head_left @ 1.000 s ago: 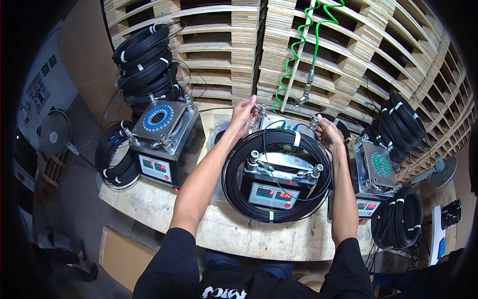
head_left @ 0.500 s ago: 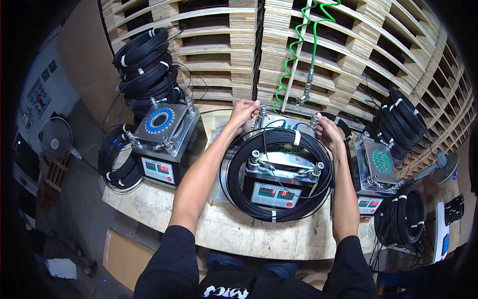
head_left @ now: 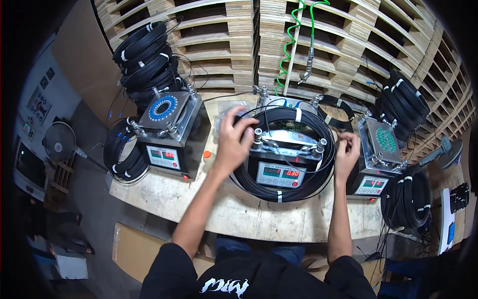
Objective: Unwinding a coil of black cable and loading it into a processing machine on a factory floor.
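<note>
A large black cable coil (head_left: 326, 172), bound with white ties, lies around a boxy black test machine (head_left: 254, 172) with a metal top and a lit digital display (head_left: 279, 175). My left hand (head_left: 234, 142) is over the coil's left side, fingers spread and curved, slightly blurred, near a metal knob (head_left: 258, 133) on the machine's corner post. Beside the coil's right edge, my right hand (head_left: 347, 152) is closed with its fingers curled inward; anything inside them is hidden. Another knob (head_left: 322, 143) stands just left of it. Thin loose cable ends cross the machine's top.
Similar machines stand left, with a blue ring of connectors (head_left: 163, 108), and right, with a green ring (head_left: 382, 141). Coil stacks (head_left: 144, 60) rise behind. An orange-capped bottle (head_left: 207, 158) stands on the wooden table (head_left: 199, 199). Green air hoses (head_left: 288, 55) hang before the pallets.
Both hands have come back toward me from the far knobs, the left now over the coil and the right beside it. The middle machine's display reading has changed. The view has shifted slightly.
</note>
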A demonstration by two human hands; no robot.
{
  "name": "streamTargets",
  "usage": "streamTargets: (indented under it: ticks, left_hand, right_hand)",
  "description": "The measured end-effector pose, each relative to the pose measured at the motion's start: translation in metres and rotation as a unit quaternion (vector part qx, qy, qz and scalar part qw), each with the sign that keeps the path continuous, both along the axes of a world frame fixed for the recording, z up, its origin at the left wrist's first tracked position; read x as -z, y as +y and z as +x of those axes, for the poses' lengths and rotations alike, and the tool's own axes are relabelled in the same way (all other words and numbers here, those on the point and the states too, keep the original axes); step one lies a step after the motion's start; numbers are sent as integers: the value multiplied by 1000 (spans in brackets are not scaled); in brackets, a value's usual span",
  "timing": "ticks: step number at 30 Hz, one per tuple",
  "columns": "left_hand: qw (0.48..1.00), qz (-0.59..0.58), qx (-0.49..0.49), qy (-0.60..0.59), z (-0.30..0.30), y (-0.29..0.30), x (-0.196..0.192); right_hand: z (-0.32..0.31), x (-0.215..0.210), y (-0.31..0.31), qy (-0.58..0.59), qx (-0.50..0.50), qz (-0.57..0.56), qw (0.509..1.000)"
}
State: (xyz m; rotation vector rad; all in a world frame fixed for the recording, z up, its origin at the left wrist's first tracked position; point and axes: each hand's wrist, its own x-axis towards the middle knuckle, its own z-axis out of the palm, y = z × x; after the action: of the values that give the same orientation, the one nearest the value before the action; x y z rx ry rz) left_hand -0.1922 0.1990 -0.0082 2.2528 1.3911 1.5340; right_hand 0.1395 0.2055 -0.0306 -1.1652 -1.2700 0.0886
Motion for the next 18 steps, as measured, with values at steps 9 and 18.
streamTargets:
  ticks: [9, 18]
  left_hand:
    - [997, -57, 54, 11, 27, -41, 10]
    - [989, -53, 113, -76, 12, -34, 21]
  right_hand:
    - [-51, 15, -69, -216, 15, -52, 975]
    - [-57, 7, -70, -254, 54, -81, 962]
